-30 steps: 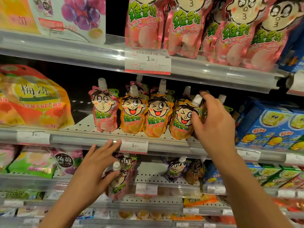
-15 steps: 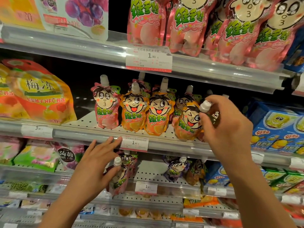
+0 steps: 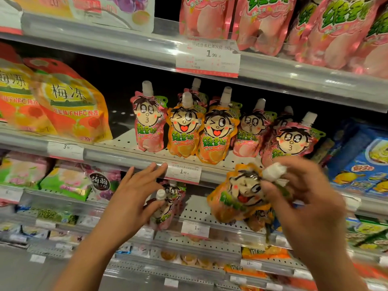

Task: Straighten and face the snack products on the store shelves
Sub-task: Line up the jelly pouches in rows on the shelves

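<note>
My right hand point(image 3: 302, 198) pinches the white cap of an orange jelly pouch point(image 3: 237, 198) and holds it tilted in the air, in front of and below the middle shelf's rail point(image 3: 126, 156). On that shelf stand a pink pouch point(image 3: 149, 124), two orange pouches point(image 3: 184, 131), and more pink pouches point(image 3: 291, 141) to the right. My left hand point(image 3: 134, 198) grips a pink pouch point(image 3: 162, 215) by its neck, thumb under the cap, with its fingers stretched up to the rail.
Large orange snack bags point(image 3: 71, 106) fill the left of the middle shelf and blue boxes point(image 3: 363, 162) the right. Big pink pouches point(image 3: 262, 24) hang on the shelf above. Price tags point(image 3: 183, 173) clip onto the rails. Lower shelves hold green bags point(image 3: 65, 183) and small packs.
My right hand has pulled the orange pouch off the middle shelf, down and towards me. The left hand has stayed at the rail with its pink pouch.
</note>
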A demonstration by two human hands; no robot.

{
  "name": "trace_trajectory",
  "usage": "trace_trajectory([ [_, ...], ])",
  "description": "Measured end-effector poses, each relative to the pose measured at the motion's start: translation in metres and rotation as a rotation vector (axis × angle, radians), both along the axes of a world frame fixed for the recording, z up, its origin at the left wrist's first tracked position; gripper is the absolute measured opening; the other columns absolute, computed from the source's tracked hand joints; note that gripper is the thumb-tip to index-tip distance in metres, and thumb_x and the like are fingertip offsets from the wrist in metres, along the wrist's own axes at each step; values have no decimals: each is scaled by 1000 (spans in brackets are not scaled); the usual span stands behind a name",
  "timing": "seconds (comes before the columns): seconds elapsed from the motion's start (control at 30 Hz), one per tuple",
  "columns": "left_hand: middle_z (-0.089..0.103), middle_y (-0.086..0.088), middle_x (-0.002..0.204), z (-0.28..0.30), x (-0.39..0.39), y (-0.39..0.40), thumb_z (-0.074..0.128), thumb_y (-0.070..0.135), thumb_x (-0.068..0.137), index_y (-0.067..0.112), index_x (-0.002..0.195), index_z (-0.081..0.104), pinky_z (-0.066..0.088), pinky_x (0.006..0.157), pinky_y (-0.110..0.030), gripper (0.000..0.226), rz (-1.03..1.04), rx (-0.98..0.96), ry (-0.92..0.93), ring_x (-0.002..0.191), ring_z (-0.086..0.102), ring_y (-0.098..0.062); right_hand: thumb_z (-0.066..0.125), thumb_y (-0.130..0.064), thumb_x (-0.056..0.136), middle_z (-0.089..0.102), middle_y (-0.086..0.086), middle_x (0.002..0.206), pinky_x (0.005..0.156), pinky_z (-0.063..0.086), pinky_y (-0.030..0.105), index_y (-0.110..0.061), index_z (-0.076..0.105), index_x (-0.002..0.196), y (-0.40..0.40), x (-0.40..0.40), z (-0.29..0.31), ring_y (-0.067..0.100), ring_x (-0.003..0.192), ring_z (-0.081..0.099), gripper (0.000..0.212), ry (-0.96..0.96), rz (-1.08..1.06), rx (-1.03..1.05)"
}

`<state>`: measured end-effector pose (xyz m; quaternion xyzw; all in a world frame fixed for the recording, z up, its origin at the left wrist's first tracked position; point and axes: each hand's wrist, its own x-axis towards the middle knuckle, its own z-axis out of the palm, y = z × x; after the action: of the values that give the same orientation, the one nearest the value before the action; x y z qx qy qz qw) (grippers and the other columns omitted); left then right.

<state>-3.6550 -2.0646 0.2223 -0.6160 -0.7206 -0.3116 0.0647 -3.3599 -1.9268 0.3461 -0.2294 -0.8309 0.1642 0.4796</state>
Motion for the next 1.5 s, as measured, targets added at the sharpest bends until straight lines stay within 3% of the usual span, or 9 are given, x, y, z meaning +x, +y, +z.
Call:
trace_trajectory([
  [0.13,32,23,161,1,-3,-1,78,30,83,30,97,66,18,122,-52,18,-13,-7,-10,152,24,-5,80,-30,81,61,-48,83,60,55,10,-41,57,134,2,-14,-43,-9,76,67,59,-316,10,-112],
  [0.23,30,25,161,-1,-4,-1,67,39,90,31,99,65,18,123,-50,12,-26,25,-18,152,23,-3,79,-35,87,74,-26,87,58,56,23,-49,47,131,11,-26,-79,-2,58,60,56,-497,-16,-89],
  [0.4,31,23,162,-3,-7,0,51,46,93,31,99,63,20,122,-54,20,-60,59,-15,152,24,-6,61,-38,98,75,-7,87,59,52,33,-39,51,114,22,-53,-116,11,65,64,19,-701,-37,-196],
  [0.73,31,21,162,-4,-8,-1,50,50,93,29,101,63,17,124,-52,26,-60,46,1,153,23,-6,71,-24,88,66,-1,70,46,28,27,-26,61,118,22,-90,-144,23,57,62,32,-641,-263,-85],
  [0.87,30,22,162,-3,-8,0,49,52,93,30,98,62,19,123,-54,26,-69,44,-9,153,22,-6,85,-13,76,52,-2,48,38,10,20,-18,68,107,28,-104,-149,21,39,51,36,-649,-316,-85],
  [0.97,32,21,162,-3,-7,-1,49,50,93,30,99,62,19,123,-54,24,-69,58,-28,153,24,-7,66,-14,94,63,4,65,44,26,30,-17,63,116,33,-112,-153,26,58,59,23,-676,-348,-181],
  [1.1,30,22,162,-3,-5,-1,49,49,93,31,101,62,16,124,-51,23,-67,57,-37,153,19,-4,60,-15,98,69,15,74,57,35,34,-7,68,105,33,-122,-152,40,74,67,13,-551,-340,-238],
  [1.3,25,26,163,-3,-7,-2,65,38,94,32,104,62,16,125,-52,12,-67,22,-26,154,17,-4,50,-14,100,73,13,99,72,44,30,-21,58,88,35,-139,-140,30,96,70,16,-691,-388,-326],
  [1.5,28,23,163,-1,-3,-3,65,37,94,30,104,63,14,125,-50,12,-51,24,-46,154,17,-5,48,-13,103,69,15,119,77,44,18,-5,68,115,52,-150,-139,28,111,63,25,-765,-329,-515],
])
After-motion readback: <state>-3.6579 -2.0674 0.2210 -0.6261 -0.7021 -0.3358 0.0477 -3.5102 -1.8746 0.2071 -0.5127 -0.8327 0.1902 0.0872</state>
